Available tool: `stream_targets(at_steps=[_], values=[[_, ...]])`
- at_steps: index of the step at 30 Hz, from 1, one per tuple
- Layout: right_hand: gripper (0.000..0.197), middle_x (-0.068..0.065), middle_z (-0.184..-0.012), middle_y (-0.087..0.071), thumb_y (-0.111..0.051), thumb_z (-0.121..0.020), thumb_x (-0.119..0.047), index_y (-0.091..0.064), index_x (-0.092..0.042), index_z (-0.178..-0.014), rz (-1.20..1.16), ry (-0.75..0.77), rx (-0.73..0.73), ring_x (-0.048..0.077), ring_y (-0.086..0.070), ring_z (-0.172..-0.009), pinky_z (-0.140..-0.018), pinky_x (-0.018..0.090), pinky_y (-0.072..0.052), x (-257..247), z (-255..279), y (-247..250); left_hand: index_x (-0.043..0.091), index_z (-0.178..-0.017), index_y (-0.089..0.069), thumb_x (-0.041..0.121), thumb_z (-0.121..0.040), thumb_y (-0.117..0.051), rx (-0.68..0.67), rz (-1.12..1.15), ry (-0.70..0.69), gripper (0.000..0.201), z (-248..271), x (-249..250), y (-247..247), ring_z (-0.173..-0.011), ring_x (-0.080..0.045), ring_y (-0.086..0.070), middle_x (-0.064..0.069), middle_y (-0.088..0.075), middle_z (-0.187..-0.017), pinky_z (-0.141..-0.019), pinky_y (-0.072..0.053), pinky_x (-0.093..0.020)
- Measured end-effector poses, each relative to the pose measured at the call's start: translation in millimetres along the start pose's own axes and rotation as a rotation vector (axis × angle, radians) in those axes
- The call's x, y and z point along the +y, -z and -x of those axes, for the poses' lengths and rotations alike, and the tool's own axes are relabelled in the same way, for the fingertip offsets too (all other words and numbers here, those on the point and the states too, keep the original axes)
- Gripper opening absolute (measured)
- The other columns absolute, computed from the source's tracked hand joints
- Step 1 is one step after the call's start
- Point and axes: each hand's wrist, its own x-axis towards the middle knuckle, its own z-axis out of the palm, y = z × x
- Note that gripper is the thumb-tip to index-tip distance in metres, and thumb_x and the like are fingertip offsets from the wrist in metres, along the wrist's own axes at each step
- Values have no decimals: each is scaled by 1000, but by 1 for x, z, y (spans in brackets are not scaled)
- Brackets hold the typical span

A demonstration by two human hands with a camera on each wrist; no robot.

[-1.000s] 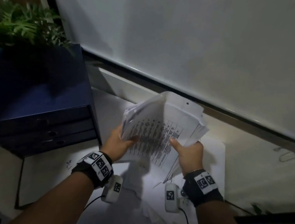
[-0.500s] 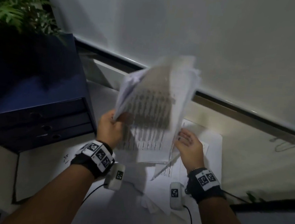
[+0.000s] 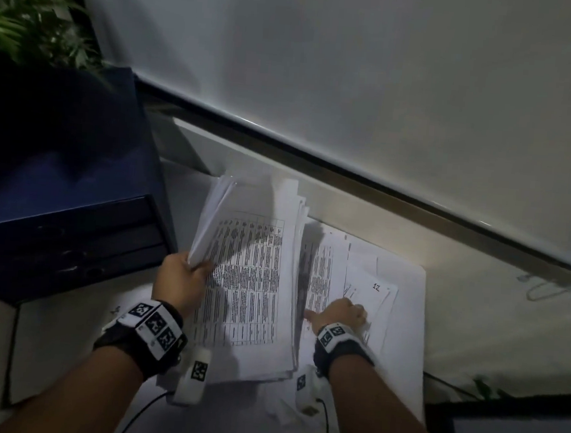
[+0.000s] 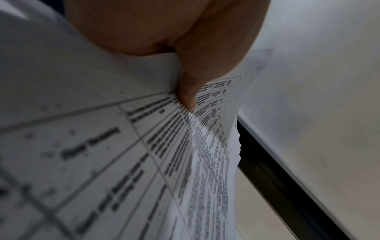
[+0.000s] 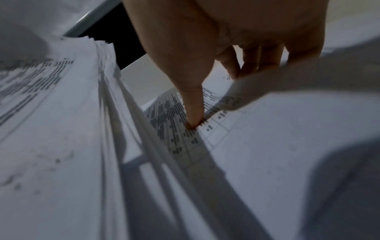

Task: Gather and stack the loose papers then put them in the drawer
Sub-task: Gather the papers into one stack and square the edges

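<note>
Left hand (image 3: 180, 283) is clamped on the left edge of the paper stack (image 3: 251, 282), thumb on the printed top sheet; the stack is tilted, its far end raised. Right hand (image 3: 341, 314) is pressed down on loose papers (image 3: 328, 264) lying flat on the bench (image 3: 474, 316), fingers curled into a lifted sheet edge, seen only in the right wrist view, where the thumb tip (image 5: 192, 120) is planted on a printed table. Thumb grip (image 4: 187, 97) over the fanned sheets is shown close only by the left wrist view. Drawer unit (image 3: 58, 219), dark blue, is seen only from the head, just left of the stack, its drawers closed, contents hidden. Bare bench is left to the right of the papers. Plant (image 3: 29, 25) is placed behind the unit.
</note>
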Motion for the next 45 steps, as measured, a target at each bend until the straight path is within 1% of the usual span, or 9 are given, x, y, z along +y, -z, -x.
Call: stream_targets(at_steps=[5, 7, 11, 17, 21, 27, 34, 39, 45], values=[[69, 13, -103, -73, -91, -60, -41, -65, 1, -109, -322, -86, -42, 28, -70, -87, -79, 33, -58, -11, 8, 3, 3, -82, -68, 13, -89, -69, -16, 87, 11, 12, -2, -3, 10, -60, -21, -56, -10, -61, -67, -56, -44, -26], [68, 17, -123, -66, -85, -74, -23, -54, 0, -130, -437, -116, -64, 32, -67, -105, -81, 30, -54, -10, 10, 8, 3, -82, -68, 12, -89, -69, -21, 101, 12, 11, -1, -3, 13, -59, -20, -54, -10, -60, -67, -55, -42, -25], [78, 18, -141, -55, -79, -82, -23, -40, 1, -146, -565, -123, -54, 34, -59, -122, -97, 36, -49, -2, 20, 20, 8, -81, -68, 13, -89, -69, -23, 90, 28, 9, -3, -6, 20, -59, -21, -57, -9, -63, -68, -55, -45, -26], [28, 17, -109, -73, -74, -84, -12, -72, -1, -110, -641, 113, 183, 31, -69, -94, -80, 26, -48, 24, 42, 82, 9, -84, -69, 17, -87, -72, -19, 5, 77, 8, 1, -11, 13, -65, -23, -62, -8, -68, -74, -59, -45, -26], [18, 10, -89, -75, -75, -80, -17, -77, -8, -95, -661, 292, 362, 28, -72, -84, -79, 39, -59, 34, 56, 141, 5, -97, -73, 26, -84, -73, -51, -45, 189, 24, 5, -18, -9, -76, -29, -69, -11, -72, -81, -68, -54, -31], [14, 1, -74, -71, -82, -76, -12, -78, -10, -90, -802, 456, 379, 19, -69, -70, -72, 33, -56, 41, 81, 197, -2, -111, -67, 22, -88, -71, -131, -35, 327, 34, 23, -12, -40, -79, -28, -64, -12, -65, -86, -71, -51, -30], [28, 7, -86, -72, -76, -77, 5, -71, -9, -101, -943, 209, 11, 18, -63, -64, -64, 29, -54, 51, 52, 109, 0, -110, -66, 13, -78, -71, -271, -50, 408, 35, 25, -21, -50, -85, -31, -68, -17, -72, -104, -73, -57, -32], [46, 13, -114, -70, -81, -76, -8, -64, -2, -118, -620, 38, -104, 30, -68, -98, -87, 38, -57, 64, 27, 21, -3, -113, -66, 13, -92, -62, -278, -51, 388, 27, 24, -28, -46, -82, -26, -60, -12, -64, -94, -70, -45, -27], [52, 6, -129, -65, -70, -88, -9, -55, -14, -138, -395, 295, -63, 17, -60, -93, -70, 0, -44, 33, 46, 3, 4, -123, -59, 30, -93, -60, -246, 19, 326, 39, 25, -31, -57, -100, -31, -65, -13, -68, -114, -83, -52, -33]])
